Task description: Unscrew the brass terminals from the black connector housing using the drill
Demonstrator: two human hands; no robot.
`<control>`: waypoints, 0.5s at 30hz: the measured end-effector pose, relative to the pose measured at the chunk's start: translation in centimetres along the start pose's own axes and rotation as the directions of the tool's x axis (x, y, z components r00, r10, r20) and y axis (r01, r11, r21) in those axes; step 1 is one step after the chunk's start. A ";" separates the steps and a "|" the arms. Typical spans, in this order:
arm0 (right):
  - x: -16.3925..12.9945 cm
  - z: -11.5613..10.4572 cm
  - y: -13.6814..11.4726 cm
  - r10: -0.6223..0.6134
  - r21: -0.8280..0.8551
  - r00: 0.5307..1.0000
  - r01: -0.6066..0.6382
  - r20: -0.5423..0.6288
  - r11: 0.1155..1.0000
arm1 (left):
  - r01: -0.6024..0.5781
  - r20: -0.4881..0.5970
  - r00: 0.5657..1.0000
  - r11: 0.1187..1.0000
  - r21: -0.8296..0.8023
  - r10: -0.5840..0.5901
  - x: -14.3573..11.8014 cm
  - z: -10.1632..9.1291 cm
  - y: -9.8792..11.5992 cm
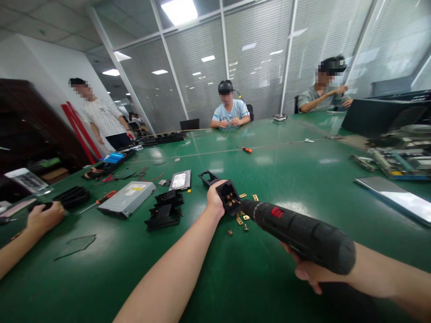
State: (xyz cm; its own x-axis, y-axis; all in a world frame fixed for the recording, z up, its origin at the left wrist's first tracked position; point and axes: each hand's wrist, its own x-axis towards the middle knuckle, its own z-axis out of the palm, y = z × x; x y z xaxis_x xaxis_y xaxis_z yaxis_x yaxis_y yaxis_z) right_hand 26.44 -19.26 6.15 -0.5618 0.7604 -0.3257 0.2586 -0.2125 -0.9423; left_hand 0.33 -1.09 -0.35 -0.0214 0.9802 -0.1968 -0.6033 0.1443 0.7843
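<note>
My left hand (216, 199) is closed around a black plastic socket housing (226, 192), tilted so its open side with brass parts inside faces me. In my right hand (311, 271) is a black cordless drill (296, 229) with a red switch on top. The drill's tip reaches the right edge of the housing; whether it sits on a screw is hidden. Several brass plates (246, 217) lie on the table beside the housing, with two screws (230, 232) closer to me. Behind my left hand stands a black frame (208, 177).
Left of my arm are black plastic housings (164, 216), a grey disc drive (128, 197) and a hard drive (180, 180). A co-worker's hand (45, 217) enters at far left. An orange screwdriver (247, 150) lies ahead; circuit boards (400, 157) are stacked right. Other people are around the green table (286, 166).
</note>
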 end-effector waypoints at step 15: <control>-0.9 2.0 -0.4 -0.468 -0.630 0.812 0.167 -0.348 0.759 | -0.024 -0.064 0.998 1.000 0.012 0.024 0.3 -0.1 -0.3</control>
State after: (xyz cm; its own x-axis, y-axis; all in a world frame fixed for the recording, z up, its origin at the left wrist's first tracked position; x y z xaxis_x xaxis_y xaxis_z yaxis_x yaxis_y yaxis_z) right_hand 25.23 -21.05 6.67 -0.3036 0.9307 0.2038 0.5969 0.3525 -0.7207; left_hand 0.45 -0.86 -0.71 -0.0868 0.9728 -0.2146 -0.5931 0.1226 0.7958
